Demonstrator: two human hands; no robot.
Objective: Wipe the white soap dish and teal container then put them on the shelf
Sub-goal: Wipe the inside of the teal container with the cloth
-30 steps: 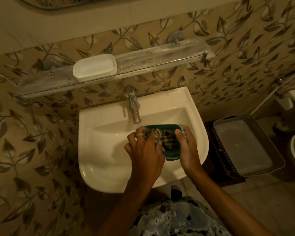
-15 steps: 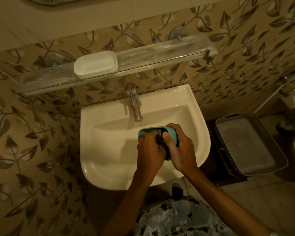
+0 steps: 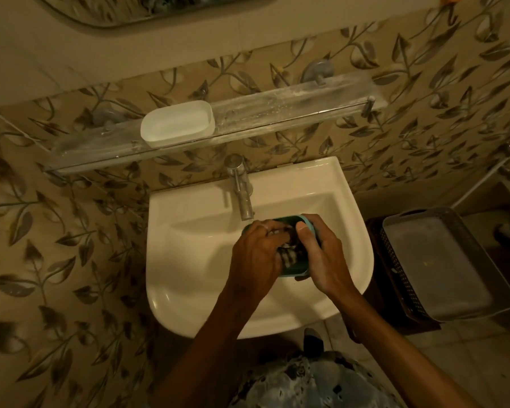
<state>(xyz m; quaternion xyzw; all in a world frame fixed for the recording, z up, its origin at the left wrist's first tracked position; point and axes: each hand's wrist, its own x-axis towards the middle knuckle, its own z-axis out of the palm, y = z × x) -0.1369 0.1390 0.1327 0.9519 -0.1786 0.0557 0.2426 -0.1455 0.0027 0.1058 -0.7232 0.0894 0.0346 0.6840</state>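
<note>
Head view: looking down over a white sink (image 3: pixel 189 290) fixed to a wall of leaf-patterned tiles.
Teal container: the teal container (image 3: pixel 300 265) is held above the sink's basin, just in front of the tap (image 3: pixel 242 189), nearer the basin's right side.
Right hand: the right hand (image 3: pixel 321 254) grips the container from its right side, thumb hooked over the rim and fingers wrapped round the outer wall.
Left hand: the left hand (image 3: pixel 256 254) has its fingers curled tight round a checked cloth (image 3: pixel 289 256), pushing it down inside the container.
White soap dish: the white soap dish (image 3: pixel 177 123) sits on the clear shelf (image 3: pixel 292 98) above the sink, left of the shelf's middle, by its front edge, with no hand on it.
Shelf: the rest of its length looks streaked and dusty.
Beside the sink: a grey perforated basket (image 3: pixel 395 260) stands on the floor to the right, near the sink's right edge.
Above: the lower edge of a mirror (image 3: pixel 130 7) shows at the top.
</note>
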